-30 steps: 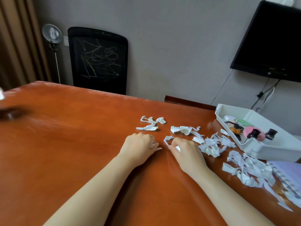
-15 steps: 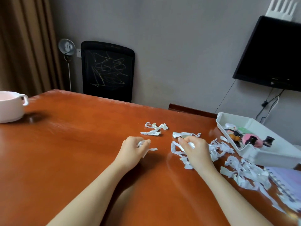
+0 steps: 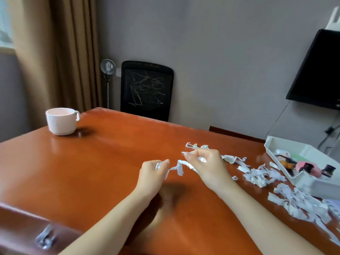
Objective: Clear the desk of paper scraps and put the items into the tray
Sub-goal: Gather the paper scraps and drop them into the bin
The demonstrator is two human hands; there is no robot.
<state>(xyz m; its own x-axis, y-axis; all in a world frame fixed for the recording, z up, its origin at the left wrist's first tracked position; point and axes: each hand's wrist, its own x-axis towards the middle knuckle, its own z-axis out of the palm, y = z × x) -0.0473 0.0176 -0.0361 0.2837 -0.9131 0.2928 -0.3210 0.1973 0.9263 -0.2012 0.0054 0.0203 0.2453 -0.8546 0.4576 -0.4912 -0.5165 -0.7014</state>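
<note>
Both hands are raised above the brown desk (image 3: pixel 103 162). My left hand (image 3: pixel 153 173) pinches small white paper scraps between thumb and fingers. My right hand (image 3: pixel 206 166) grips a bunch of scraps, and a torn strip (image 3: pixel 180 167) dangles from it between the two hands. More paper scraps (image 3: pixel 257 173) lie scattered on the desk to the right, with a larger heap (image 3: pixel 301 203) near the front right. A white tray (image 3: pixel 316 183) stands at the right edge and holds several small items, among them a pink one (image 3: pixel 306 167) and a dark bottle (image 3: pixel 329 170).
A white ribbed mug (image 3: pixel 61 120) stands at the desk's far left. A black chair back (image 3: pixel 146 89) is behind the desk, with a small fan (image 3: pixel 108 66) beside it. A dark screen (image 3: pixel 320 70) hangs on the wall at right. A brown case with a metal clasp (image 3: pixel 45 236) sits at the near left.
Both hands have lifted off the desk with scraps in them. The view has swung left, bringing the mug and the curtain into sight.
</note>
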